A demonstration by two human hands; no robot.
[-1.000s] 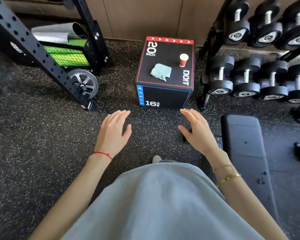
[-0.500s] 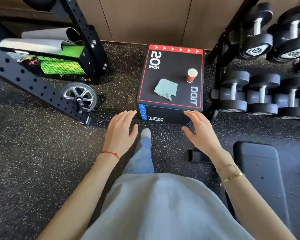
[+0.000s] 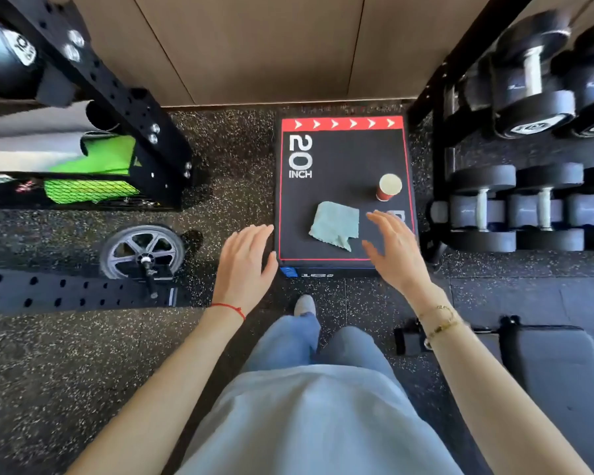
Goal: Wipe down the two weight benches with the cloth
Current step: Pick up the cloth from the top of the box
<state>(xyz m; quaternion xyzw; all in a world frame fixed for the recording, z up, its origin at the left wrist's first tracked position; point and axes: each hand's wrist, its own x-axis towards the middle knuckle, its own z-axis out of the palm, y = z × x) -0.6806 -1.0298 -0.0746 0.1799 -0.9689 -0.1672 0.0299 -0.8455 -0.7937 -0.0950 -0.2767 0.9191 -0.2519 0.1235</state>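
A pale green cloth (image 3: 336,223) lies crumpled on top of a black plyo box (image 3: 326,186) marked "20 INCH". My right hand (image 3: 393,252) hovers over the box's near right corner, just right of the cloth, fingers spread and holding nothing. My left hand (image 3: 244,265) is open beside the box's near left edge, apart from the cloth. One black padded weight bench (image 3: 559,375) shows at the lower right, partly cut off by the frame. A second bench is not in view.
A red paper cup (image 3: 389,187) stands on the box behind my right hand. A dumbbell rack (image 3: 515,207) fills the right side. A black perforated rack frame (image 3: 93,73), a wheel (image 3: 141,252) and rolled mats (image 3: 48,138) are on the left. Speckled rubber floor surrounds the box.
I have stepped closer to the box, which now looks larger. My right hand has moved forward over its top, next to the cloth. My left hand has reached its near left edge.
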